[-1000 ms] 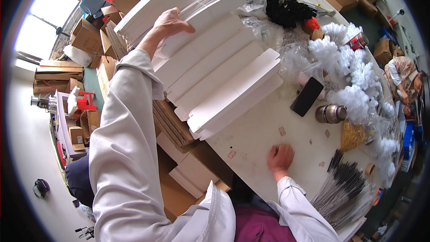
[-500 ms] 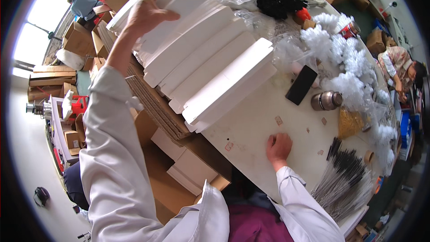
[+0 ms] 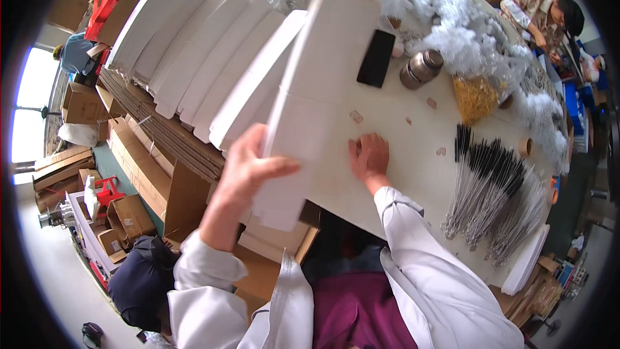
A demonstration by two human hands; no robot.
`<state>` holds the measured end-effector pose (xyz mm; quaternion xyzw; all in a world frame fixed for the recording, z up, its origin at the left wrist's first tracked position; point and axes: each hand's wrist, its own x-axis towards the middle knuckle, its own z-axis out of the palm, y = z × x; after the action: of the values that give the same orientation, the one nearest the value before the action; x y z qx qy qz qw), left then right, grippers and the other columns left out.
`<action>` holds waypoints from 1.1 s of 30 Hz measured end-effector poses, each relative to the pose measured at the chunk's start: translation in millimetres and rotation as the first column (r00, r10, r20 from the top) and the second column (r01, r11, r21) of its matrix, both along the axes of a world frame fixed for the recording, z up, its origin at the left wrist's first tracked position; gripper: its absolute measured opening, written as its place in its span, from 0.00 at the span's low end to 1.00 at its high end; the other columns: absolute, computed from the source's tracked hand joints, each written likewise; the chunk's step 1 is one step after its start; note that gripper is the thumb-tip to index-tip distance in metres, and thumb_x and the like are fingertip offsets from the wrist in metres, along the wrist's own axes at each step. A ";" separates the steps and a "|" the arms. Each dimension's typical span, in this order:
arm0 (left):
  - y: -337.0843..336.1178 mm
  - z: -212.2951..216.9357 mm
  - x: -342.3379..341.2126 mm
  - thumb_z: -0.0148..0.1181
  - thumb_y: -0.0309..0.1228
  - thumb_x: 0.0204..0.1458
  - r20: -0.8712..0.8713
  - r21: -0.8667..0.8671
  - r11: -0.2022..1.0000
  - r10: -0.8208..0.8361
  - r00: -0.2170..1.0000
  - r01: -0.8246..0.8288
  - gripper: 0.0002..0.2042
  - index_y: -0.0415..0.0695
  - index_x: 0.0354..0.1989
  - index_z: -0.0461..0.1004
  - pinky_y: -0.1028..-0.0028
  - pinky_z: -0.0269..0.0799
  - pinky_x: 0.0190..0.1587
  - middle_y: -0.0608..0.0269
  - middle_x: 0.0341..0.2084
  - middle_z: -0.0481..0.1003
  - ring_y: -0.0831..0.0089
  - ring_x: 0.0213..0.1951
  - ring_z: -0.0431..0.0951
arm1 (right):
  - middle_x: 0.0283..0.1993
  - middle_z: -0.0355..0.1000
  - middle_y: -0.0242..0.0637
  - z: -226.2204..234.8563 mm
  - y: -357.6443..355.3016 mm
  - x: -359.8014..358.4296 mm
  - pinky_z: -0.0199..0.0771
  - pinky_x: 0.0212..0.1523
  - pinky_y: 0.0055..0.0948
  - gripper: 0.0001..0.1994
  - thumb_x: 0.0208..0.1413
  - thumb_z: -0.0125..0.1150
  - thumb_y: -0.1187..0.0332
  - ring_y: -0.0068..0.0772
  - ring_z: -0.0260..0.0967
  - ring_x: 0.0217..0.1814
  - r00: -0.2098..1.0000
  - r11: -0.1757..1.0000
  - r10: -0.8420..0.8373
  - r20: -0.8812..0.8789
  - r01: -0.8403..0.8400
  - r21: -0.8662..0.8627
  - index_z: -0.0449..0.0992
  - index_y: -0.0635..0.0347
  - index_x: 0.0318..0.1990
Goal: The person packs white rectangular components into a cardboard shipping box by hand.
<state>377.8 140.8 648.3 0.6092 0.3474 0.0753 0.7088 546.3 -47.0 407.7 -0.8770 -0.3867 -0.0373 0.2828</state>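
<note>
Left hand (image 3: 248,171) grips a flat white carton (image 3: 323,90) lifted off the far-left stack (image 3: 194,58); right hand (image 3: 369,156) rests open on the tabletop (image 3: 413,174); next, seemingly, laying it down flat.

A packing workshop — flat white carton blanks (image 3: 194,58) lie fanned along the left edge of a long worktable (image 3: 413,174), stacked brown cardboard boxes (image 3: 139,174) crowd the floor beside it, and bundles of dark wire stems (image 3: 491,187) and white fluffy trim (image 3: 452,19) line its right edge — another worker (image 3: 539,10) sits past the far corner.
</note>
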 end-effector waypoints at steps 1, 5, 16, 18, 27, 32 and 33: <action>-18.8 -13.3 0.3 0.75 0.37 0.34 -0.061 -0.056 0.997 -0.057 0.997 0.053 0.32 0.35 0.50 0.72 0.72 0.71 0.48 0.62 0.41 0.76 0.73 0.43 0.76 | 0.28 0.67 0.43 -3.1 -2.4 3.4 0.64 0.38 0.48 0.13 0.56 0.58 0.61 0.51 0.66 0.35 1.000 0.998 -0.011 -0.017 0.011 0.054 0.68 0.57 0.25; -91.2 -53.7 2.5 0.80 0.48 0.31 -0.147 -0.187 0.977 -0.129 0.981 0.101 0.40 0.33 0.50 0.71 0.72 0.71 0.48 0.58 0.40 0.75 0.71 0.44 0.75 | 0.32 0.74 0.42 -10.8 -33.0 21.0 0.68 0.43 0.41 0.23 0.67 0.49 0.51 0.47 0.71 0.37 0.754 0.940 -0.035 -0.656 0.247 0.233 0.73 0.61 0.28; -186.5 -92.1 16.0 0.77 0.56 0.35 -0.164 -0.222 0.953 -0.245 0.956 0.206 0.41 0.31 0.48 0.71 0.69 0.75 0.44 0.55 0.37 0.76 0.68 0.40 0.78 | 0.64 0.69 0.35 102.5 -152.1 -17.5 0.66 0.64 0.37 0.35 0.67 0.48 0.40 0.29 0.67 0.65 -0.121 0.785 0.512 -0.850 0.467 0.407 0.63 0.60 0.68; -199.6 -100.7 20.6 0.76 0.53 0.39 -0.124 -0.269 0.939 -0.253 0.960 0.212 0.39 0.32 0.50 0.70 0.70 0.75 0.44 0.55 0.39 0.76 0.70 0.40 0.78 | 0.62 0.70 0.36 105.8 -159.5 -18.5 0.67 0.63 0.37 0.34 0.67 0.49 0.40 0.30 0.67 0.64 -0.075 0.779 0.515 -0.854 0.457 0.429 0.63 0.61 0.67; -236.2 -117.2 40.3 0.73 0.47 0.48 0.000 -0.403 0.900 -0.181 0.983 0.166 0.32 0.32 0.50 0.68 0.73 0.77 0.42 0.54 0.39 0.76 0.72 0.39 0.79 | 0.50 0.73 0.45 113.1 -183.3 -16.0 0.72 0.53 0.31 0.32 0.57 0.68 0.50 0.32 0.71 0.52 0.059 0.838 0.298 -0.953 0.462 0.291 0.70 0.72 0.56; -236.3 -126.6 37.2 0.68 0.44 0.53 0.047 -0.605 0.781 -0.158 0.986 0.154 0.31 0.32 0.56 0.67 0.71 0.76 0.45 0.55 0.42 0.76 0.71 0.43 0.78 | 0.50 0.74 0.46 122.9 -187.0 -18.4 0.72 0.54 0.31 0.33 0.53 0.71 0.52 0.34 0.72 0.52 0.107 0.878 0.204 -0.973 0.420 0.231 0.71 0.74 0.54; -236.3 -128.1 35.5 0.68 0.44 0.53 0.047 -0.605 0.781 -0.161 0.986 0.156 0.31 0.32 0.56 0.67 0.71 0.76 0.45 0.55 0.42 0.76 0.71 0.43 0.78 | 0.50 0.74 0.46 124.5 -185.6 -19.2 0.72 0.54 0.31 0.33 0.52 0.72 0.53 0.34 0.72 0.52 0.114 0.887 0.179 -0.977 0.412 0.211 0.71 0.75 0.54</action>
<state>413.3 -95.4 520.2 0.3774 0.3034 -0.1023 0.8689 527.1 -232.6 532.2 -0.6174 -0.0088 0.4432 0.6499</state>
